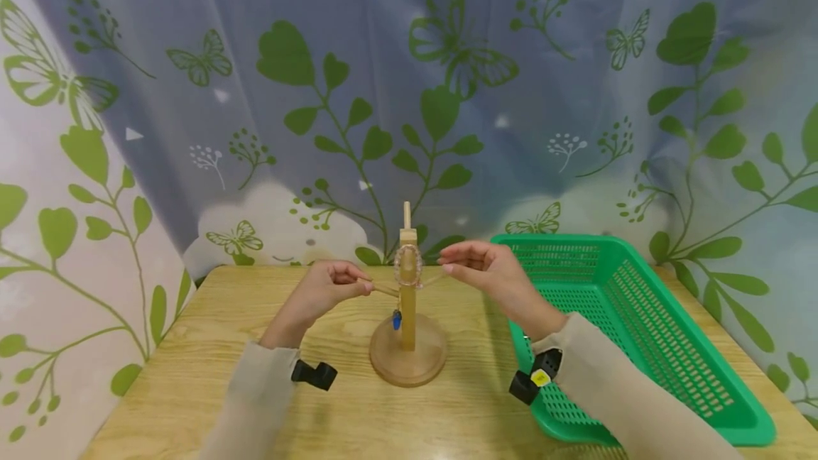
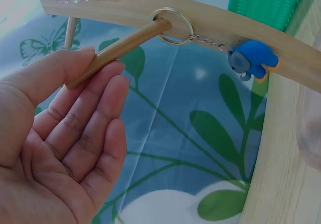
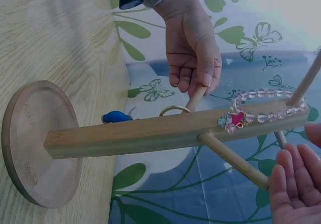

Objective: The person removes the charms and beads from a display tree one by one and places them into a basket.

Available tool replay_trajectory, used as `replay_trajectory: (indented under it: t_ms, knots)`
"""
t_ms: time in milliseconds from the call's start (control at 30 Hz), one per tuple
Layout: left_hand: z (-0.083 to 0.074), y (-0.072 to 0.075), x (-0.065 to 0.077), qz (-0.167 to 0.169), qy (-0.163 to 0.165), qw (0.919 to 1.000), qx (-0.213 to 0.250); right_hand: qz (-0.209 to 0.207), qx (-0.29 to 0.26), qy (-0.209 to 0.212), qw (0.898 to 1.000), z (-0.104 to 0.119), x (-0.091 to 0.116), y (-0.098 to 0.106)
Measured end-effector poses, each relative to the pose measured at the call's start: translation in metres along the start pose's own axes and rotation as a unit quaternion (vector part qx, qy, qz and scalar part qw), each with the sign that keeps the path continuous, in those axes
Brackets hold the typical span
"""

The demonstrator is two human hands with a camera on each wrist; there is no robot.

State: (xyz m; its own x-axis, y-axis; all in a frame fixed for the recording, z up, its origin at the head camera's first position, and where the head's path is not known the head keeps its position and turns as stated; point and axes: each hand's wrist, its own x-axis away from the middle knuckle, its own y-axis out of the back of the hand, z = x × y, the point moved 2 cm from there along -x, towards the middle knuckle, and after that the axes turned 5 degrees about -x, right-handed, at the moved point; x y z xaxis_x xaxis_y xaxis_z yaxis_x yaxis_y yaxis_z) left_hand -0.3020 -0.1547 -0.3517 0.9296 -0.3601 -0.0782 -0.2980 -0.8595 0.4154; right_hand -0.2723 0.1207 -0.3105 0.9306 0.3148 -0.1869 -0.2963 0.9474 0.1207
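A wooden stand [image 1: 408,325] with a round base and side pegs rises from the table. My left hand [image 1: 326,297] pinches the end of its left peg [image 2: 118,45] between thumb and fingers. A metal key ring [image 2: 190,30] hangs around that peg, close to the post, with a blue elephant charm [image 2: 253,58] on its short chain. Higher up, a bracelet of clear pink beads [image 3: 262,118] with a small pink charm hangs from another peg. My right hand [image 1: 495,275], fingers loosely bent and holding nothing, is at the tip of the right peg [image 3: 235,161].
A green plastic basket [image 1: 690,332] with perforated walls stands on the right of the wooden table [image 1: 345,417], under my right forearm. Behind the table hangs a curtain [image 1: 383,91] printed with leaves and butterflies. Each wrist wears a black camera band.
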Motion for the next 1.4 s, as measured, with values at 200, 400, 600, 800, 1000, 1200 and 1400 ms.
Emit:
replay_trajectory:
  t_ms: [200, 400, 600, 800, 1000, 1200, 1400]
  knots:
    - [0.001, -0.004, -0.003, 0.000, -0.013, 0.9999, 0.011, -0.004, 0.010, 0.007, 1.000, 0.002, 0.002, -0.004]
    - [0.001, -0.006, -0.001, -0.007, -0.007, 0.9999, 0.011, -0.005, 0.008, 0.017, 1.000, 0.005, 0.001, -0.010]
    - [0.001, -0.006, 0.001, -0.008, 0.002, 0.9999, 0.008, -0.015, 0.020, 0.024, 0.999, 0.007, 0.000, -0.017]
    - [0.002, -0.005, -0.001, -0.002, -0.002, 1.0000, 0.009, -0.020, 0.038, 0.032, 0.999, 0.004, -0.004, -0.024]
    - [0.002, -0.006, -0.002, -0.001, -0.003, 1.0000, 0.008, -0.025, 0.049, 0.039, 0.998, 0.004, -0.006, -0.029]
    - [0.003, -0.008, -0.002, -0.006, 0.016, 0.9998, 0.013, -0.039, 0.061, 0.043, 0.996, 0.004, -0.006, -0.032]
    - [0.005, -0.007, 0.000, -0.012, 0.018, 0.9995, 0.023, -0.050, 0.075, 0.048, 0.995, 0.007, -0.009, -0.034]
